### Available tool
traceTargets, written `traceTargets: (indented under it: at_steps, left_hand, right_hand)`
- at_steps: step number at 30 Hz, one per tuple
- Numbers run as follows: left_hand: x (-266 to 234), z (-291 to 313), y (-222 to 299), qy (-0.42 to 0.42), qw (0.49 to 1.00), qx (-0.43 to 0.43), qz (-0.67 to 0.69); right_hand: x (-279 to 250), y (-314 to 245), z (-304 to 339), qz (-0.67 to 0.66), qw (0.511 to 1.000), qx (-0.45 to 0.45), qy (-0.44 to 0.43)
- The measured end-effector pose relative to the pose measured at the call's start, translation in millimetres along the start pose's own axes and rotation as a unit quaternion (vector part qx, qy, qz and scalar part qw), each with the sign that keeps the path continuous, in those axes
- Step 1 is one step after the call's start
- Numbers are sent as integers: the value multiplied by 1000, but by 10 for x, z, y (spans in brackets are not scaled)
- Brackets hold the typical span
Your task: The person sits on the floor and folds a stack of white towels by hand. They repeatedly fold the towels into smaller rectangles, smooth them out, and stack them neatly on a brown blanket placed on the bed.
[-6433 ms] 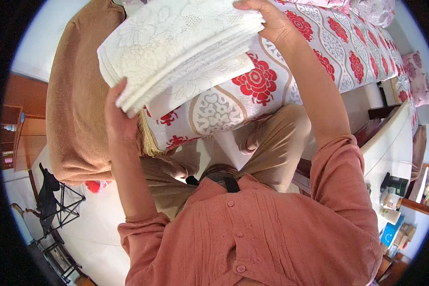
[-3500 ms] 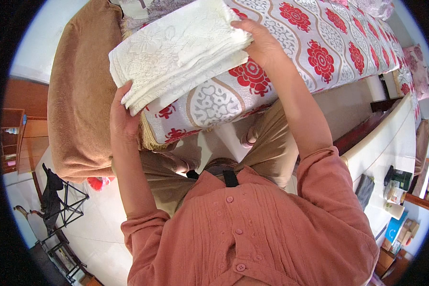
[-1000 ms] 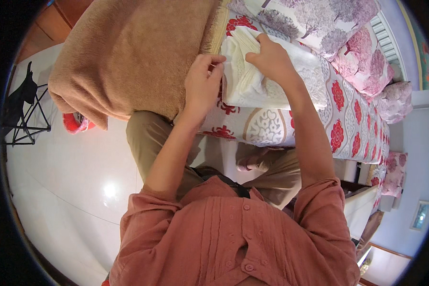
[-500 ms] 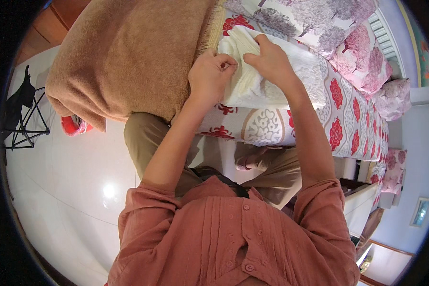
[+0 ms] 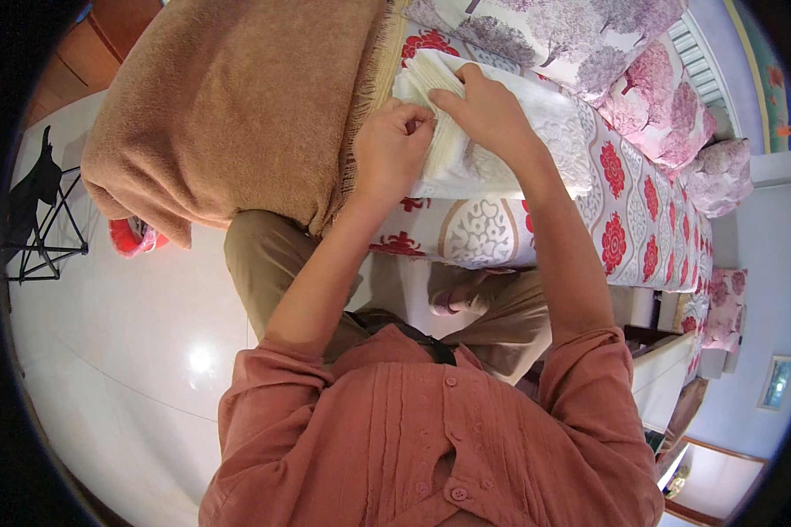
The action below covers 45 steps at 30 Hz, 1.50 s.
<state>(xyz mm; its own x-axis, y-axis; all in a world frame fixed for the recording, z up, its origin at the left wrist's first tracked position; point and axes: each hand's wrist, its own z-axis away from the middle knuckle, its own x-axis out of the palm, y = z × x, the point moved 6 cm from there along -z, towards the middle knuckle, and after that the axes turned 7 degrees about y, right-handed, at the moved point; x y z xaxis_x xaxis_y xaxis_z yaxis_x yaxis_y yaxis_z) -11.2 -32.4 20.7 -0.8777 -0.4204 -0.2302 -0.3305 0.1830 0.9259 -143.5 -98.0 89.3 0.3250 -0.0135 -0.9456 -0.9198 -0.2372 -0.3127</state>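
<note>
A white folded cloth with a raised pattern lies on the patterned cover. Its left part is gathered into narrow, layered folds. My left hand is closed at the near-left edge of these folds, thumb and fingers pinched together on the cloth. Over the top of the folds my right hand bends, with its thumb and fingers pressing the white cloth between them. Some of the right fingertips are hidden.
A brown fringed blanket covers the left side. Tree-print cushions line the far right. A black folding stand and a red-rimmed object are on the pale floor at left.
The gathered folds look flatter and more even. My right hand has shifted slightly left along the cloth, while the left hand stays at the edge. The whole view has moved a little.
</note>
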Motion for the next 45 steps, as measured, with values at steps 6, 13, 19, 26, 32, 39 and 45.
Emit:
traceTargets:
  at_steps: [6, 13, 19, 26, 32, 39, 45]
  left_hand:
    - [26, 47, -111, 3, 998, -32, 47]
    - [-114, -122, -369, 22, 998, 23, 57]
    - [35, -160, -53, -45, 975, 128, -174]
    - [115, -142, 193, -52, 959, 146, -238]
    - [274, -178, 114, -105, 942, 155, -277]
    - [244, -317, 12, -94, 945, 130, -287]
    - [229, -372, -128, -137, 945, 83, -284]
  right_hand:
    - [35, -85, -86, 76, 996, -24, -28]
    - [38, 68, -144, 7, 999, -38, -3]
    - [-1, 58, -147, -7, 999, -45, -12]
    - [-27, 108, -153, -18, 999, -45, 0]
    - [-70, 85, -146, -16, 999, -42, 5]
    - [-154, 24, -107, -22, 999, -35, 6]
    - [9, 62, -81, -31, 997, -68, -4]
